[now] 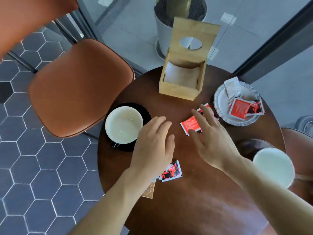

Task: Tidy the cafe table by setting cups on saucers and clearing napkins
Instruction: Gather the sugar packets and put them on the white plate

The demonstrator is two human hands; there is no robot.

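- Red sachet (191, 125) flat on the round bench (194, 200) at frame centre, partly under the right hand (215, 141); fingers (197, 114) spread open, gripping nothing, thumb touching the near edge.
- Likely light, thin, slick; best pinched at an edge, or slid first.
- Left hand (152, 148) open and empty, just right of the white cup (124, 125) on its black saucer (145, 112), centre left.
- Cup looks empty; probably ceramic, so fragile and weighty; safest held round the wall, handle hidden.
- Second white cup (273, 167) at right edge; contents blurred, saucer not visible.
- Glass dish (218, 102), upper right, holding red and white sachets.
- Wooden napkin box (179, 89), top centre, lid raised, napkins inside.
- Another sachet (171, 172) beside the left wrist.
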